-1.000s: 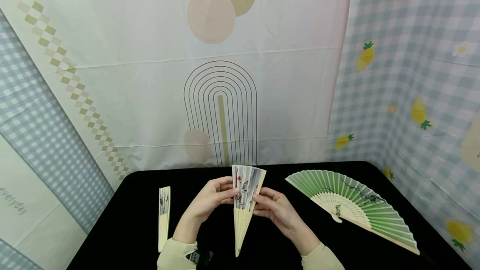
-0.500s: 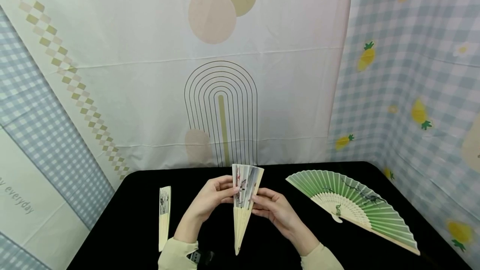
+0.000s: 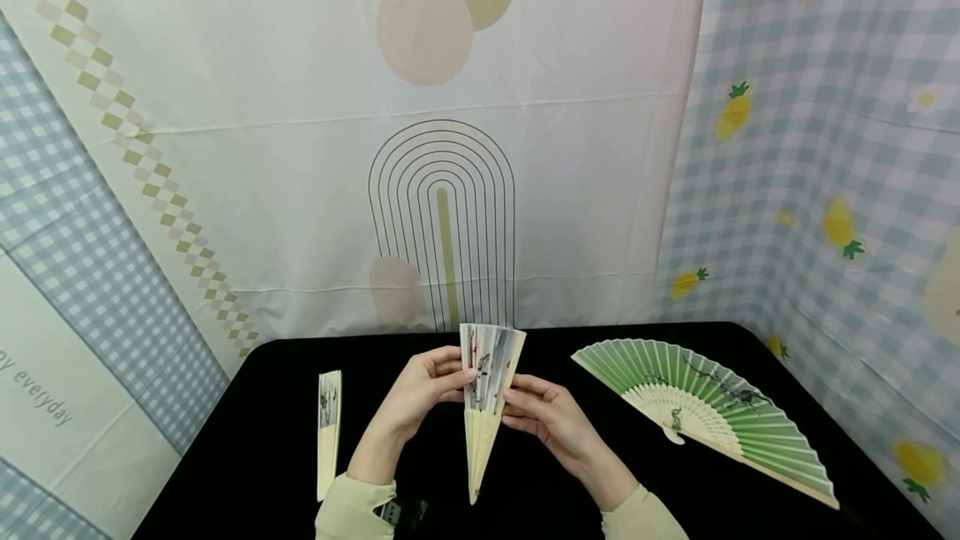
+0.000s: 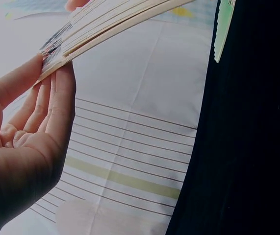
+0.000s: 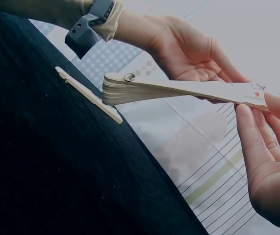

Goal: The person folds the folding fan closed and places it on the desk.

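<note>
A white painted folding fan (image 3: 489, 373) with cream ribs stands nearly folded above the black table (image 3: 255, 440), pivot end toward me. My left hand (image 3: 423, 394) pinches its left edge between thumb and fingers. My right hand (image 3: 542, 413) pinches the right edge. In the left wrist view the left hand (image 4: 32, 122) grips the stacked ribs of the painted fan (image 4: 105, 24). In the right wrist view the painted fan (image 5: 179, 89) lies edge-on, with the right hand's fingers (image 5: 257, 147) under its paper end and the left hand (image 5: 189, 49) behind it.
A closed fan (image 3: 327, 432) lies on the table to the left of my left arm, also seen as a closed fan (image 5: 88, 95) in the right wrist view. A green fan (image 3: 712, 411) lies spread open at the right. Patterned cloth walls (image 3: 450, 190) surround the table.
The painted fan's paper spread has narrowed as both hands press its edges closer together. The other two fans have not moved.
</note>
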{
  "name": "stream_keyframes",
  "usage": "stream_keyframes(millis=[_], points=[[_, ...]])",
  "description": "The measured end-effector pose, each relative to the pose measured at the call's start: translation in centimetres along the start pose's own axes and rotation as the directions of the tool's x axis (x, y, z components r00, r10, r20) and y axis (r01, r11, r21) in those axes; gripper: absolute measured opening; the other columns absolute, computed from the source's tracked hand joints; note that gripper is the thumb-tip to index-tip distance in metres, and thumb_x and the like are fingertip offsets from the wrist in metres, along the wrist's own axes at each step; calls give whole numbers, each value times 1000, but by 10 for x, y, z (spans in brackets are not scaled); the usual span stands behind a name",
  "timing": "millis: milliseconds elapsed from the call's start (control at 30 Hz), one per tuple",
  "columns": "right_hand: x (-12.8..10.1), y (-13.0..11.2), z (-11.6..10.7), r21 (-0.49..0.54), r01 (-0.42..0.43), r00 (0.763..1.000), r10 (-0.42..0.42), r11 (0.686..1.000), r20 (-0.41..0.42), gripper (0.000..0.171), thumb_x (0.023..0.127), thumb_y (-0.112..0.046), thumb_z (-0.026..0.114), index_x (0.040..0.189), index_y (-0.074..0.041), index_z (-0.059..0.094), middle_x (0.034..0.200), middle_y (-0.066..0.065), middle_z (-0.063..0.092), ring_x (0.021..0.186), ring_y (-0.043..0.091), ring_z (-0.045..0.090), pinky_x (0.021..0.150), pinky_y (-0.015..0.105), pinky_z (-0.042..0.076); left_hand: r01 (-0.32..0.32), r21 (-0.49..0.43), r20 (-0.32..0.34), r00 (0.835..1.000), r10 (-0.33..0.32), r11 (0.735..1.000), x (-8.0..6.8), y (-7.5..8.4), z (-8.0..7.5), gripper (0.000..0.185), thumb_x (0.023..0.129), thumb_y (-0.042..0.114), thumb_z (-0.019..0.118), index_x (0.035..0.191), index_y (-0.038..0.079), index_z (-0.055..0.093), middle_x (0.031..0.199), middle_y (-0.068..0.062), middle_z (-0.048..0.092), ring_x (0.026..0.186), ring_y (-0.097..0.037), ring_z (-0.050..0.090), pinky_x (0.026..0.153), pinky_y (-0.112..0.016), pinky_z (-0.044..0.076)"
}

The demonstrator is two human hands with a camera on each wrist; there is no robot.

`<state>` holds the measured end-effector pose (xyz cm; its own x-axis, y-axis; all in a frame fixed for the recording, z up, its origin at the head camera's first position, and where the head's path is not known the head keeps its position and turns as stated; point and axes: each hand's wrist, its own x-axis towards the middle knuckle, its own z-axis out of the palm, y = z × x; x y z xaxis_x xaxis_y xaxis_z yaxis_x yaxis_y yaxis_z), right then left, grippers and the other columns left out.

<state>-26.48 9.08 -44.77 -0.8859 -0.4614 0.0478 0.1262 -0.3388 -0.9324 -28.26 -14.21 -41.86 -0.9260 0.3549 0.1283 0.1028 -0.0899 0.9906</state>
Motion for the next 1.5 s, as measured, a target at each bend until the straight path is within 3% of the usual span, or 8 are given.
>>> stream_keyframes(millis=[800,1100,1500], points=[[0,1,5,-64,-5,1000,5,998,3,54,100,-10,63,145,14,43,113,10,72,93,15,72,85,29,59,16,-16,-81,997,-17,1000,1,1,4,43,93,3,71,131,-11,58,105,-15,73,86,-19,72,75,-34,61],[-1,0,7,-84,-13,1000,12,996,-4,56,99,-11,65,146,12,43,108,7,71,92,16,72,84,29,59,19,-5,-95,995,-19,1000,1,0,7,43,92,5,73,130,-11,59,104,-15,73,86,-19,72,75,-34,62],[1,1,6,-128,-18,1000,18,992,2,57,99,-13,67,147,9,45,117,12,69,95,18,71,85,32,60,22,31,-99,995,-19,999,2,-1,8,42,92,7,73,130,-8,61,104,-16,73,85,-21,72,75,-35,62]])
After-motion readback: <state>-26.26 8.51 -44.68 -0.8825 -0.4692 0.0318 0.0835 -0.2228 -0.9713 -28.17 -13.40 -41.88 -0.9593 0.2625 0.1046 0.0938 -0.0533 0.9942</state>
